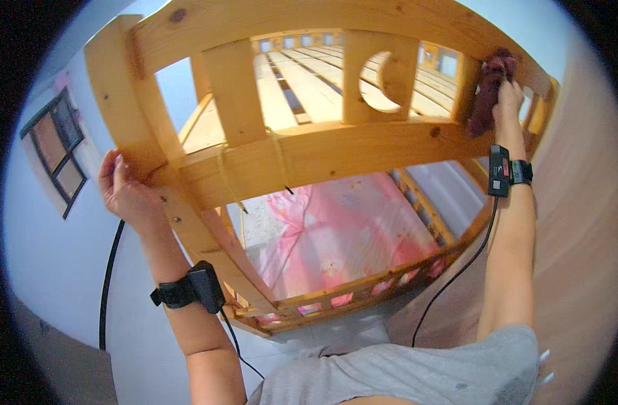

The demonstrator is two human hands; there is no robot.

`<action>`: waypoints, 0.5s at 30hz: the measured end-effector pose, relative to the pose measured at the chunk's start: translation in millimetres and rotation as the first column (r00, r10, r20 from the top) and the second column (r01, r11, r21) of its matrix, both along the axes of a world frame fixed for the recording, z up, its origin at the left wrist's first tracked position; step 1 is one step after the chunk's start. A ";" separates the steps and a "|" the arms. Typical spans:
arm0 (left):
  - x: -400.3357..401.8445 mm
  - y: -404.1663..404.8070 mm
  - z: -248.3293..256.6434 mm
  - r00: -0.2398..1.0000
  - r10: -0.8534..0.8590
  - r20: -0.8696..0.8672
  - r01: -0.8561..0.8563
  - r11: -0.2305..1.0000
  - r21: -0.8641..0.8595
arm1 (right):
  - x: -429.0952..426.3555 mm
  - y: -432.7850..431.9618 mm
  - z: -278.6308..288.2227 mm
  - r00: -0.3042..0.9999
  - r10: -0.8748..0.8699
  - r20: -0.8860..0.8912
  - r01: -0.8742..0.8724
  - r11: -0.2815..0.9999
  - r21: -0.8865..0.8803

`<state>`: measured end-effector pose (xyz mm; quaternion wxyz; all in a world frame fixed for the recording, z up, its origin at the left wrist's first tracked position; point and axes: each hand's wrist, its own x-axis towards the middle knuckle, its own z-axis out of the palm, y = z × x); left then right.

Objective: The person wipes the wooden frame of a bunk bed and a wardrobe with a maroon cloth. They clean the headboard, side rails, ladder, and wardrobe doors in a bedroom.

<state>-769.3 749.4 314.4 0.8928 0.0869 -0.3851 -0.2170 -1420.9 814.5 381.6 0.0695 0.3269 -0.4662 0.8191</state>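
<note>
Before me stands the end panel of a wooden bunk bed, with a crescent-moon cutout in one slat. High on the right, my right hand grips a dark maroon cloth, which lies against the panel's right-hand part. My left hand is at the outer edge of the left bedpost, its fingers bent. Whether it grips the post is unclear, and no loose object shows in it. A yellowish cord hangs over the lower rail in two dark-tipped strands.
Bare wooden slats form the upper bunk's base. Pink patterned bedding covers much of the lower bunk, behind a low guard rail. A dark-framed window is at left. Black cables run from devices strapped to both forearms.
</note>
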 end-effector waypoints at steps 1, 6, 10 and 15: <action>-3.4 1.5 2.3 0.999 0.038 0.027 -0.037 0.999 -0.013 | 5.6 1.1 -6.3 0.999 0.035 0.016 -0.035 0.999 -0.038; -9.4 0.6 -0.2 0.983 0.182 0.018 -0.182 0.983 -0.002 | 42.4 -6.4 -70.2 0.992 0.123 -0.006 -0.123 0.985 -0.122; -10.7 -6.3 -4.7 0.949 0.313 0.050 -0.312 0.950 -0.027 | 80.6 -28.8 -110.1 0.975 -0.208 -0.077 0.206 0.978 -0.029; -19.5 -1.8 -2.0 0.945 0.325 0.032 -0.325 0.946 -0.013 | 178.7 -21.1 -116.0 0.877 -0.436 -0.202 0.431 0.900 -0.071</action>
